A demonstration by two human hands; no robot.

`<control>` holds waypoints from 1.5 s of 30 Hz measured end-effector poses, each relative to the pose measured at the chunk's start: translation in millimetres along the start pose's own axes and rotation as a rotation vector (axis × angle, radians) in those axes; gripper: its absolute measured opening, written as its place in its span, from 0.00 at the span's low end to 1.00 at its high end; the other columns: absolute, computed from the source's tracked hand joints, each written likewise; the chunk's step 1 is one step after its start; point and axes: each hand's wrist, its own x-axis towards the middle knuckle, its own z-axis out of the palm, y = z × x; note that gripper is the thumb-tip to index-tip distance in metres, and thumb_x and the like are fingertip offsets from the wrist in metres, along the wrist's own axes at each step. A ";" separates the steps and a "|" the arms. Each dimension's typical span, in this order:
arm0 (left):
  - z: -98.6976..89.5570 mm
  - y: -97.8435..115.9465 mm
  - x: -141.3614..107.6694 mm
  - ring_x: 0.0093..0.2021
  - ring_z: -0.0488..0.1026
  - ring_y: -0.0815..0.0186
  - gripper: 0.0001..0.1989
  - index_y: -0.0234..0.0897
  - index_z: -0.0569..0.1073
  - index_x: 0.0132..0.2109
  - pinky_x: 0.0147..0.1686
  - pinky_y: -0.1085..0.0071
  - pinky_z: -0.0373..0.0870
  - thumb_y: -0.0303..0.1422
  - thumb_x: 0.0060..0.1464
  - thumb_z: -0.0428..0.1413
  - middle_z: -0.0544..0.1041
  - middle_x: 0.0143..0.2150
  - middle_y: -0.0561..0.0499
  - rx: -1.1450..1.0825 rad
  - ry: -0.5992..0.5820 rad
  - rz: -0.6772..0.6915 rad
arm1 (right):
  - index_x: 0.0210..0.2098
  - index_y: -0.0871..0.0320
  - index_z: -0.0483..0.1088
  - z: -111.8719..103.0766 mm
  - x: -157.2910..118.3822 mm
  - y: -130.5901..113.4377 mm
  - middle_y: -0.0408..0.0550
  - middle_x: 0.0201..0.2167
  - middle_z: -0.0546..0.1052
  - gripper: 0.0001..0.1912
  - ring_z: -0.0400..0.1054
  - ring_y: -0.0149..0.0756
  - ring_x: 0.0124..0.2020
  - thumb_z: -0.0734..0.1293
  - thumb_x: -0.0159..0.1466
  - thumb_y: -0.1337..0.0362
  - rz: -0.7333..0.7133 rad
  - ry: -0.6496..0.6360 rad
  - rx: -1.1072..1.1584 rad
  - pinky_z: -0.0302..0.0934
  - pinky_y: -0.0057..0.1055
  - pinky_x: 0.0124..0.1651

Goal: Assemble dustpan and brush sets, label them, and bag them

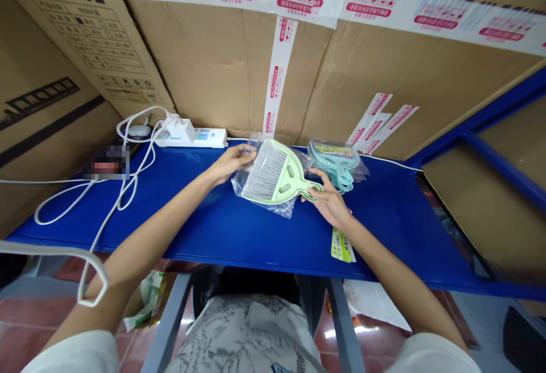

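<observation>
From here I see the green dustpan point(290, 177) between my hands, its long axis running left to right. My right hand point(330, 199), nearer its handle, pinches that; my left hand point(232, 162) pinches the clear bag point(284, 209) at the dustpan's brush side.

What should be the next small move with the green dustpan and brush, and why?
Probably smooth the clear plastic with the left hand, while the right hand steadies the green handles: the plastic looks crumpled and spreads past the dustpan, the left fingers are at its edge, and the right already grips the handles.
</observation>
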 end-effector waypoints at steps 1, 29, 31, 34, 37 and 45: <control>1.8 -1.7 -0.7 0.33 0.77 0.67 0.23 0.36 0.78 0.46 0.33 0.72 0.75 0.44 0.51 0.76 0.81 0.37 0.50 -0.022 0.002 -0.037 | 0.62 0.45 0.67 0.1 -0.2 0.3 0.41 0.39 0.83 0.35 0.80 0.41 0.39 0.79 0.59 0.66 0.006 -0.004 -0.003 0.74 0.38 0.42; 68.0 12.0 -99.7 0.68 0.70 0.37 0.19 0.38 0.80 0.56 0.59 0.43 0.77 0.42 0.63 0.68 0.76 0.67 0.35 1.285 -0.391 1.196 | 0.57 0.53 0.76 20.0 -7.4 -9.1 0.48 0.49 0.86 0.24 0.84 0.47 0.45 0.75 0.61 0.67 0.043 0.016 -0.089 0.84 0.52 0.48; 76.1 -1.2 -106.4 0.66 0.73 0.40 0.12 0.36 0.80 0.56 0.49 0.51 0.83 0.31 0.68 0.62 0.76 0.67 0.33 1.430 -0.249 1.224 | 0.59 0.50 0.73 19.2 -7.3 -10.4 0.46 0.47 0.86 0.26 0.83 0.46 0.43 0.73 0.62 0.67 0.035 0.033 -0.082 0.84 0.52 0.48; 76.3 -9.4 -104.2 0.58 0.81 0.48 0.14 0.36 0.82 0.55 0.40 0.61 0.84 0.24 0.71 0.54 0.79 0.65 0.33 1.452 -0.133 1.189 | 0.61 0.47 0.69 17.6 -7.9 -12.6 0.43 0.44 0.85 0.28 0.83 0.45 0.43 0.72 0.63 0.66 0.032 0.046 -0.079 0.83 0.54 0.49; 66.8 -5.5 -95.1 0.58 0.83 0.48 0.17 0.38 0.82 0.58 0.50 0.54 0.85 0.24 0.73 0.51 0.80 0.65 0.34 1.319 -0.181 1.106 | 0.63 0.46 0.68 18.7 -9.4 -16.2 0.44 0.45 0.85 0.29 0.83 0.47 0.45 0.72 0.63 0.63 0.025 0.037 -0.061 0.82 0.56 0.51; 35.9 14.0 -69.9 0.63 0.82 0.51 0.15 0.43 0.88 0.51 0.66 0.48 0.77 0.27 0.68 0.57 0.85 0.59 0.45 0.794 -0.175 0.911 | 0.64 0.46 0.67 14.7 -9.9 -14.9 0.51 0.56 0.78 0.31 0.82 0.45 0.40 0.71 0.68 0.40 -0.168 -0.040 -0.292 0.81 0.51 0.47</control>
